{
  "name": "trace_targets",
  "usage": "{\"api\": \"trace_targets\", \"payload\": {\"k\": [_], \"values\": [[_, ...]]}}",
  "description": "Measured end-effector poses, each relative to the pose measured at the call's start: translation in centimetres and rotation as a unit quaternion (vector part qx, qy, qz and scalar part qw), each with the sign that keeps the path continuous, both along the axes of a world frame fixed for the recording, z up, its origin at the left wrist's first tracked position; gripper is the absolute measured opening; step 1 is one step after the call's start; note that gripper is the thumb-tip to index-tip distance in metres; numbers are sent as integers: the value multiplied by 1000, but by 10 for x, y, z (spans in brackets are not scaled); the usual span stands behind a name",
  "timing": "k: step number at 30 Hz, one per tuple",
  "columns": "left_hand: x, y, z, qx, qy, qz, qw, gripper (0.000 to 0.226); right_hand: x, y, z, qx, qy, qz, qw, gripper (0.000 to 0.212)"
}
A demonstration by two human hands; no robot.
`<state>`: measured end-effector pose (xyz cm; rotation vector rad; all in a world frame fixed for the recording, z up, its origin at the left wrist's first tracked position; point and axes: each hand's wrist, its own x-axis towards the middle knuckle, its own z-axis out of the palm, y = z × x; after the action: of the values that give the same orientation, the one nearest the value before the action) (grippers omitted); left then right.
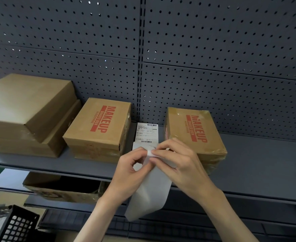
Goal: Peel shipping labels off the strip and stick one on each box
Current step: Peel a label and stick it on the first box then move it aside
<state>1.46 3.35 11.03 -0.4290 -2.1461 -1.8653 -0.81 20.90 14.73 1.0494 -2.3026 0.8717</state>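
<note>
Down on the lower shelf I see an open cardboard carton (61, 187), its inside too dark to read. Both my left hand (129, 170) and right hand (180, 161) pinch the pale label strip (150, 193) with curled fingers, in front of the two MAKEUP boxes (98, 126). Its long axis runs away from me toward the pegboard, its printed labels (147, 132) at the far end.

Two bare forearms come up from the bottom edge, ending in the left hand (128, 169) and the right hand (179, 160). No sleeves, gloves, rings, watch or bracelets show on either. The fingers are slim, with short, plain, unpainted nails.
</note>
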Motion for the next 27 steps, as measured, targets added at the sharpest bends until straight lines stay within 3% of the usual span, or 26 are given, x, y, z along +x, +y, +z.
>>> {"api": "trace_targets", "payload": {"k": [8,10,13,17,19,22,27], "values": [[0,3,2,-47,16,33,998,34,4,0,1,31,44,-1,999,14],[1,5,3,-50,19,32,998,42,4,-1,1,3,3,3,1000,12],[5,5,-1,-44,16,32,998,29,5,-1,5,-103,-97,-10,990,11],[13,2,-20,15,-61,34,997,33,1,8,20,-206,-206,-99,951,14],[21,0,-30,37,-102,38,993,24,-4,16,26,-230,-232,-131,936,15],[34,-5,-50,36,-164,44,985,6,-12,29,33,-241,-239,-159,927,16],[50,-19,-75,28,-233,65,970,13,-23,52,48,-227,-216,-198,929,16]]}}
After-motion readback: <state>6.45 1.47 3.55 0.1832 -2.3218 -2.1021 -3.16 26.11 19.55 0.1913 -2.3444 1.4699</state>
